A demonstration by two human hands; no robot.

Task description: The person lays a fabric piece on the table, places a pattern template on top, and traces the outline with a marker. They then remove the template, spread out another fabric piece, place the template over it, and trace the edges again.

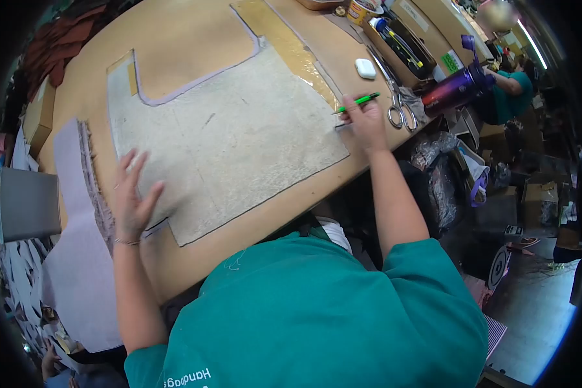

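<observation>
A large whitish pattern piece (220,139) with a curved cutout lies flat on the tan table. Lavender material (174,97) shows along the edge of that cutout. Shiny brown tape (291,55) covers the pattern's upper right strip. My right hand (365,123) grips a green pen (359,103) at the pattern's right edge, its tip pointing left. Over the lower left part of the pattern, my left hand (134,200) has its fingers spread and holds nothing. The hand is slightly blurred, and I cannot tell whether it touches the pattern.
Scissors (401,110), a white earbud case (365,68) and a purple bottle (456,87) are at the right, near a box of pens (401,52). Lavender fabric (77,258) lies over the left edge, beside a grey box (29,204). Another person (514,87) is at far right.
</observation>
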